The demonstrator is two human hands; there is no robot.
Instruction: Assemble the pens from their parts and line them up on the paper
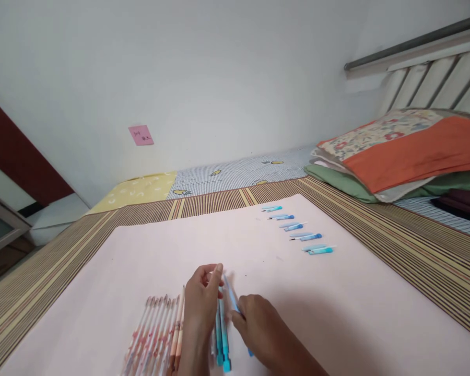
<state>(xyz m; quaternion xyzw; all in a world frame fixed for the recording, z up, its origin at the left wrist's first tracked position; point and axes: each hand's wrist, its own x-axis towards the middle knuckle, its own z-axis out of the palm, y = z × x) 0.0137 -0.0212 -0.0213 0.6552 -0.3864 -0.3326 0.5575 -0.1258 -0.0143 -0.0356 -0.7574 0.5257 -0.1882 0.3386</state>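
My left hand (202, 304) is curled over a row of pens on a pale pink sheet (141, 261), its fingers bent and touching the blue pens (222, 339). My right hand (258, 326) is closed round one light blue pen (231, 295) that points up and away. Left of my left hand lie several pink patterned pens (156, 329) side by side. Farther away on the sheet lies a slanted row of several small blue pen parts (297, 232), each with a thin refill beside it.
The sheet rests on a striped woven mat (415, 250) on a bed. Folded quilts and a pillow (407, 151) are stacked at the right. A white wall with a pink sticky note (141, 134) stands behind. A metal headboard (426, 68) is at the top right.
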